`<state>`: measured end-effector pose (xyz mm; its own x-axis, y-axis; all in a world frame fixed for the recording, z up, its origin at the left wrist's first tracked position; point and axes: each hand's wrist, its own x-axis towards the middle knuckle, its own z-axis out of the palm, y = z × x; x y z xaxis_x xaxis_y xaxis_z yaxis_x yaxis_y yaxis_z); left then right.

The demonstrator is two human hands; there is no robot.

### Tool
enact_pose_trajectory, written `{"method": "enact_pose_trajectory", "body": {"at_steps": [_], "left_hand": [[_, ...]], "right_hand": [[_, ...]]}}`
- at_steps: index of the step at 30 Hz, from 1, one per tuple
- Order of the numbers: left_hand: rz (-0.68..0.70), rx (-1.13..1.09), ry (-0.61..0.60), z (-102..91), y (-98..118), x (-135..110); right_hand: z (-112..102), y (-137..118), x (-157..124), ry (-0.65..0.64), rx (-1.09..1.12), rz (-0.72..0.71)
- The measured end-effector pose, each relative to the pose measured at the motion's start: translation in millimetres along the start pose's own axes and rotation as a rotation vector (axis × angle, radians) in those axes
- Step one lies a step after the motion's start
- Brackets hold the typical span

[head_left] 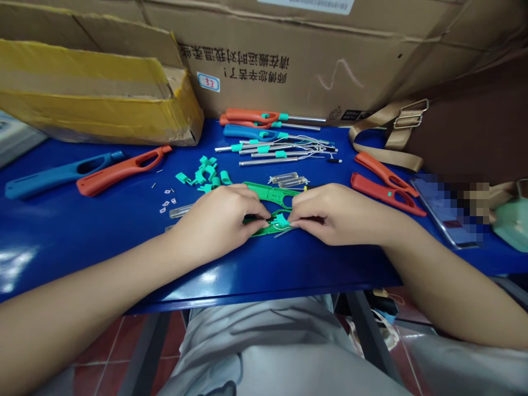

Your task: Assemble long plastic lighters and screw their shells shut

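My left hand point(226, 214) is closed in a pinch over the lower green lighter casing half point(262, 230), but its fingertips hide what they hold. With thumb and forefinger together, my right hand point(330, 212) grips a small teal plastic trigger point(281, 220) at that casing half, where a white wire shows. Just behind lies the other green casing half point(274, 193), partly covered by both hands. Loose teal triggers point(206, 170) are heaped beyond my left hand. Small clear fuel tanks point(289, 180) lie behind the casing.
Metal lighter tubes with wires point(268, 161) and assembled lighters point(251, 115) lie at the back. Blue point(49, 179) and orange casing pieces point(107, 175) rest left, red ones point(379, 192) right, near a phone point(445, 214). Cardboard boxes point(247, 33) and a strap point(396, 148) border the blue table point(103, 242).
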<state>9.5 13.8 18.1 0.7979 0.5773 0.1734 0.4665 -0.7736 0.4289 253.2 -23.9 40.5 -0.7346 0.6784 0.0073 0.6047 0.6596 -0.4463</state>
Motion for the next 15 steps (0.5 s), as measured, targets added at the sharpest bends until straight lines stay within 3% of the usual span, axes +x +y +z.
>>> {"method": "enact_pose_trajectory", "body": {"at_steps": [7,15], "left_hand": [[0.006,-0.027,0.012,1.1,-1.7,1.0],[-0.017,-0.06,0.006,-0.9,-1.6,2.5]], "right_hand": [[2.7,-5.6,-0.2,-0.044,-0.228,-0.013],[4.0,-11.4,-0.2,-0.063,-0.3,-0.046]]}}
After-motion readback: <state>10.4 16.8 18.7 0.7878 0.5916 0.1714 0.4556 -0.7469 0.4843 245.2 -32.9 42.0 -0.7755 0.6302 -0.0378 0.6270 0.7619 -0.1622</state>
